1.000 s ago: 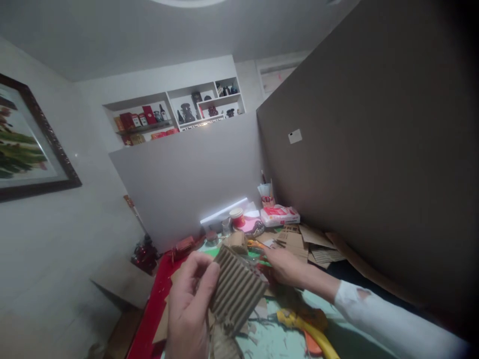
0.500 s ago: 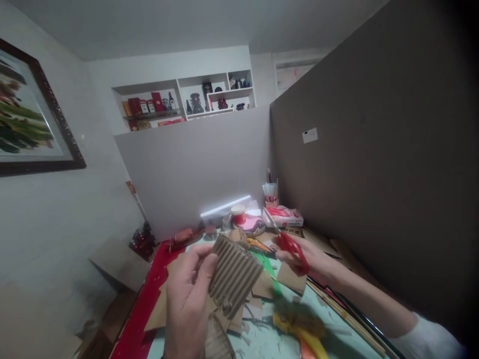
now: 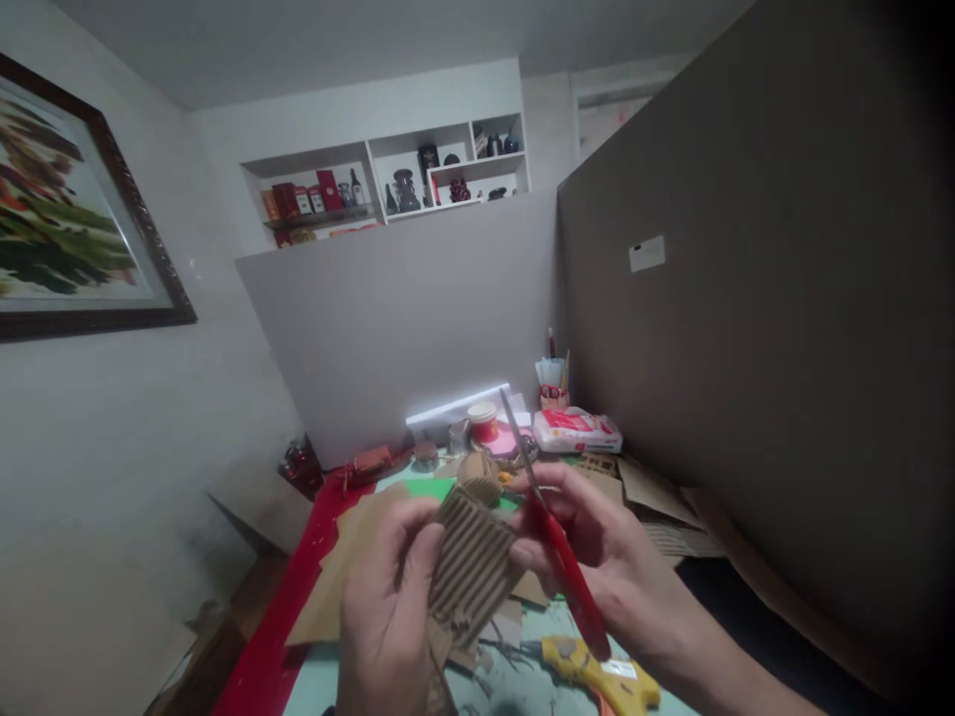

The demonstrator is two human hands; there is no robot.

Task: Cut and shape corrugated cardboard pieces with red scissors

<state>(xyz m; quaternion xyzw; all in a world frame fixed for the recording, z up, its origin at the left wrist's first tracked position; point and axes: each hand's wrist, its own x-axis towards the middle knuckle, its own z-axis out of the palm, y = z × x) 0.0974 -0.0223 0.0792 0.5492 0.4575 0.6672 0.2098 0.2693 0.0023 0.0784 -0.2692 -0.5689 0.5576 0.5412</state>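
Corrugated cardboard piece [image 3: 472, 569], lower centre of the frame: likely light, stiff along its ridges, crushable under pressure; grip flat, near an edge. Left hand [image 3: 394, 597]: fingers pinch its left edge. Right hand [image 3: 610, 549]: fingers hold red-handled scissors [image 3: 568, 577].

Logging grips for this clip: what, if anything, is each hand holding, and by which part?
The left hand holds the cardboard by its left edge. The right hand holds the scissors by their red handle; exact finger placement is unclear.
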